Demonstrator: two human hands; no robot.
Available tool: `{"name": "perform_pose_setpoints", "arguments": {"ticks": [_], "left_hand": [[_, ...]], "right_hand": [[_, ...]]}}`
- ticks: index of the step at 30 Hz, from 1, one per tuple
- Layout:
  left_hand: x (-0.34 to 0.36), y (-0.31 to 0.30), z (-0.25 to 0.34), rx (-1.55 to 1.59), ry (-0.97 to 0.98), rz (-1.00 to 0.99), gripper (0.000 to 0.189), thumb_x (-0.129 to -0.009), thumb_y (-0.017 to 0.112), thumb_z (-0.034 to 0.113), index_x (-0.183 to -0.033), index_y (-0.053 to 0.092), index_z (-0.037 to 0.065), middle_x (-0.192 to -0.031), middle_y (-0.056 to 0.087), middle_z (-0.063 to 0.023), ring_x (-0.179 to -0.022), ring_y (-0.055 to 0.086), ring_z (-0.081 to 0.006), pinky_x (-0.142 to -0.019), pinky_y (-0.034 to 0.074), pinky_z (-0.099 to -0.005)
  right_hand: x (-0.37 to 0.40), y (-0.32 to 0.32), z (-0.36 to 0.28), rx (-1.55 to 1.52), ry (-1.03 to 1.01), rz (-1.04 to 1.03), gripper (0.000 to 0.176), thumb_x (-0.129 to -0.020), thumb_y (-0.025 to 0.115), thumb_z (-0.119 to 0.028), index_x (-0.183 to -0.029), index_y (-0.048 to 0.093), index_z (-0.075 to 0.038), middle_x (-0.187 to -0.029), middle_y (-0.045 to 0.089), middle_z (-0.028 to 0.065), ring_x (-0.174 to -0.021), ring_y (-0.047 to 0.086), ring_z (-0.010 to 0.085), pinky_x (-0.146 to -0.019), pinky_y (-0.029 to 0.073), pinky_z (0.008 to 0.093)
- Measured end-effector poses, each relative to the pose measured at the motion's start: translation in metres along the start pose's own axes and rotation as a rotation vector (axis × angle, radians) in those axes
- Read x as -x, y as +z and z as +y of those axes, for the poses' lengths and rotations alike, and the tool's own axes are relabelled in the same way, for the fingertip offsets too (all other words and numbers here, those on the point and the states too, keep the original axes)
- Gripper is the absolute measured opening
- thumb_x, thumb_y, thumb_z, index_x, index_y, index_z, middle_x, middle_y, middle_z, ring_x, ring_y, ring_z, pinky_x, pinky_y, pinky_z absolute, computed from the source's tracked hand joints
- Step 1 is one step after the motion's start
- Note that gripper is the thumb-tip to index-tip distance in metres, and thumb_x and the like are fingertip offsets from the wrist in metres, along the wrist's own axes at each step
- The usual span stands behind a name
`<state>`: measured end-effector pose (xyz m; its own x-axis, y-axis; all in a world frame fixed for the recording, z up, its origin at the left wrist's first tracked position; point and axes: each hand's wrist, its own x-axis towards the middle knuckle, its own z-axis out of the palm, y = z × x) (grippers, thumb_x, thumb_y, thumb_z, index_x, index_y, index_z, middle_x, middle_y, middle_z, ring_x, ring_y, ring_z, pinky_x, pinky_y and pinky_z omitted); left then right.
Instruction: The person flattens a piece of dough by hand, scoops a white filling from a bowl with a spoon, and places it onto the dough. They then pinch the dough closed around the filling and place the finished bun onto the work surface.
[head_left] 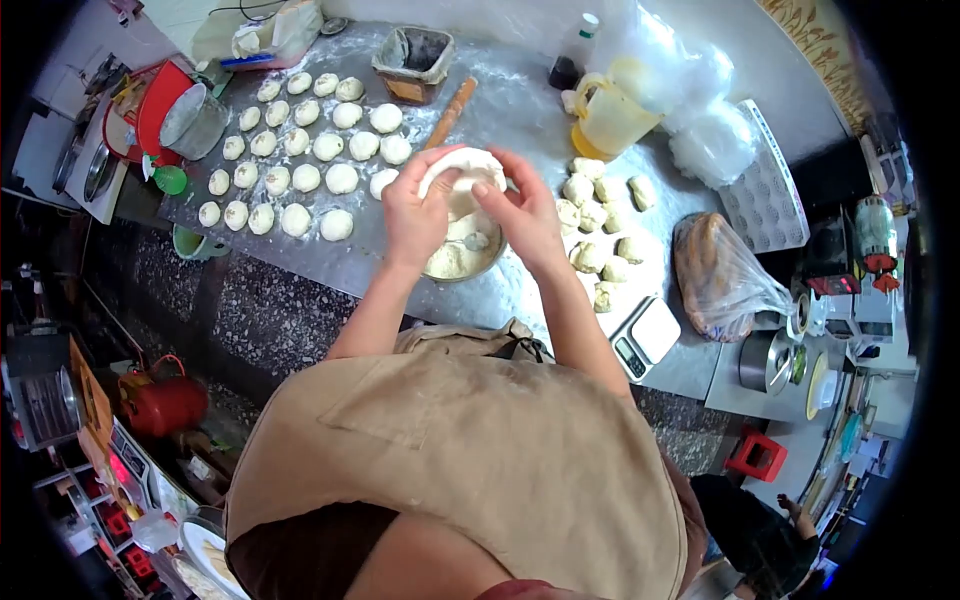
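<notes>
A piece of dough (462, 160), shaped like a hollow cup, is held between both hands. My left hand (415, 212) grips its left side and my right hand (524, 212) its right side, with the thumbs at the near rim. Below the hands stands a round bowl (496, 262) of pale, crumbly filling (452, 262), with a metal spoon (474, 241) in it. The hands hide the bowl's far part. Rows of floured dough balls (342, 179) lie on the metal table to the left. Several smaller dough pieces (592, 216) are grouped at the right.
A rolling pin (452, 113) and a square tub (412, 66) lie beyond the hands. At the right are a yellow jug (612, 118), a digital scale (646, 338) and a bagged brown item (712, 275). A dark bottle (573, 52) stands at the back. Another person (765, 535) is at lower right.
</notes>
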<state>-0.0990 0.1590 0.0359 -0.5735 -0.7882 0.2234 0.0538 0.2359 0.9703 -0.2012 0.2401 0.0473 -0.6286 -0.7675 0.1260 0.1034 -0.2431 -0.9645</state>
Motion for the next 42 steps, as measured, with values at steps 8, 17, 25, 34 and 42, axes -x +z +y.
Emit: {"name": "perform_pose_setpoints", "arguments": {"ticks": [8, 17, 25, 34, 42], "left_hand": [[-0.001, -0.017, 0.008, -0.270, 0.154, -0.007, 0.032, -0.074, 0.054, -0.005, -0.105, 0.061, 0.003, -0.098, 0.065, -0.0133, -0.089, 0.064, -0.0238, -0.077, 0.050, -0.0314], [-0.003, -0.020, 0.012, -0.184, 0.056, -0.019, 0.027, -0.080, 0.059, 0.000, -0.107, 0.061, 0.001, -0.114, 0.060, -0.0130, -0.104, 0.057, -0.0189, -0.087, 0.045, -0.0277], [-0.011, -0.016, 0.023, -0.193, -0.179, -0.117, 0.031, -0.077, 0.056, -0.006, -0.107, 0.059, 0.000, -0.114, 0.058, -0.0118, -0.103, 0.055, -0.0154, -0.089, 0.043, -0.0272], [-0.016, 0.002, -0.001, -0.133, -0.031, -0.031, 0.030, -0.072, 0.056, -0.006, -0.099, 0.064, 0.004, -0.095, 0.066, -0.0093, -0.089, 0.062, -0.0162, -0.077, 0.048, -0.0270], [-0.017, 0.011, -0.017, -0.033, -0.149, -0.112, 0.036, -0.073, 0.050, -0.013, -0.104, 0.061, 0.001, -0.099, 0.064, -0.0061, -0.091, 0.059, -0.0115, -0.081, 0.047, -0.0235]], "right_hand": [[-0.006, 0.002, 0.001, 0.401, -0.065, -0.135, 0.018, -0.080, 0.060, -0.004, -0.098, 0.062, -0.001, -0.078, 0.064, 0.0046, -0.070, 0.057, 0.0086, -0.064, 0.047, 0.0245], [-0.009, 0.007, 0.003, 0.298, -0.102, -0.123, 0.018, -0.078, 0.061, -0.003, -0.096, 0.061, -0.003, -0.080, 0.063, 0.0087, -0.072, 0.061, 0.0174, -0.065, 0.047, 0.0281], [-0.016, -0.013, 0.006, 0.535, -0.256, -0.136, 0.025, -0.078, 0.054, 0.002, -0.103, 0.056, -0.001, -0.085, 0.063, 0.0101, -0.074, 0.061, 0.0189, -0.069, 0.048, 0.0289], [-0.015, -0.018, 0.004, 0.529, -0.201, -0.103, 0.021, -0.077, 0.055, 0.002, -0.096, 0.061, -0.004, -0.082, 0.064, 0.0109, -0.074, 0.062, 0.0196, -0.065, 0.048, 0.0292], [-0.016, -0.030, 0.017, 0.618, -0.248, -0.070, 0.017, -0.078, 0.056, 0.001, -0.095, 0.061, -0.002, -0.078, 0.062, 0.0103, -0.066, 0.059, 0.0175, -0.062, 0.047, 0.0281]]}}
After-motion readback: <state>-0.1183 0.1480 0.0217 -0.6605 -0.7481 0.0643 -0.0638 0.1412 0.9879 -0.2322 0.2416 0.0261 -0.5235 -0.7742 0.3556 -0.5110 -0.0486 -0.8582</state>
